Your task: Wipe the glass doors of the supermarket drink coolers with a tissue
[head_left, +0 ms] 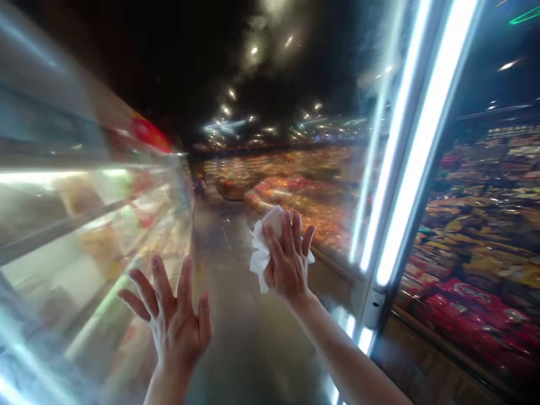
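Note:
My right hand (290, 256) holds a crumpled white paper towel (259, 264) under its palm and spread fingers. The towel's folded edges stick out to the left and a little to the right. It appears pressed flat on a clear glass pane, whose surface shows only by its reflections. Lower and to the left, my left hand (175, 315) is open, fingers spread and pointing up, with nothing in it. Its palm faces away from me; whether it touches the glass I cannot tell.
A metal frame with bright light strips (426, 129) slants along the right. Behind it lie blurred stacks of packaged goods (468, 304). Lit shelves (97, 225) line the left side. A floor aisle (223, 236) runs between, toward colourful display stands (295, 191).

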`<control>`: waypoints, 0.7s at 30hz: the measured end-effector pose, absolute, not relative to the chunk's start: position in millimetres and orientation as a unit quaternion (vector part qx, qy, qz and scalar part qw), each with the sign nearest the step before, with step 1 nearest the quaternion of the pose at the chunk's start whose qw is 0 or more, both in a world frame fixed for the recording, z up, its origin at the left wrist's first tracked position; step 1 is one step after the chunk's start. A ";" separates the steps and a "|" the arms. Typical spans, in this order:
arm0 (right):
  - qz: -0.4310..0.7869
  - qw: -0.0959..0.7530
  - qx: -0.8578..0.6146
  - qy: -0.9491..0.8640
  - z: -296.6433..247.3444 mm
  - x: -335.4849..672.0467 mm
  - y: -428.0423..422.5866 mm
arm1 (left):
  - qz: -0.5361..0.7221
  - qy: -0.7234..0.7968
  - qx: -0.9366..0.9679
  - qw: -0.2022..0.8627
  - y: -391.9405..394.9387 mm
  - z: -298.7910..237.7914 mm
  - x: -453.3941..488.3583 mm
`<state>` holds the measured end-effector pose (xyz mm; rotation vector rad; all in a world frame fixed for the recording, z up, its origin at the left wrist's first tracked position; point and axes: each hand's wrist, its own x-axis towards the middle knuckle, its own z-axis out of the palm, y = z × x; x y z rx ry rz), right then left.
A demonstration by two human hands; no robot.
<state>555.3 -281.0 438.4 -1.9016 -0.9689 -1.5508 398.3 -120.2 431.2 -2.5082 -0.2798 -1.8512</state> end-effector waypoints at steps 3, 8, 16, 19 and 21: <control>-0.561 0.228 -0.696 -0.386 437.2 567.5 -295.8 | -0.587 -0.075 -0.806 0.018 -129.7 435.5 406.8; -0.562 0.221 -0.707 -0.368 424.7 592.3 -325.5 | -0.590 -0.066 -0.804 0.031 -137.3 437.5 415.8; -0.571 0.263 -0.686 -0.367 373.6 601.2 -337.4 | -0.568 -0.074 -0.818 0.047 -149.1 429.1 413.3; -0.575 0.287 -0.688 -0.338 355.4 604.5 -340.1 | -0.550 -0.090 -0.828 0.059 -149.3 416.4 403.1; -0.571 0.320 -0.697 -0.294 350.9 607.8 -343.6 | -0.529 -0.107 -0.840 0.059 -145.3 407.2 394.0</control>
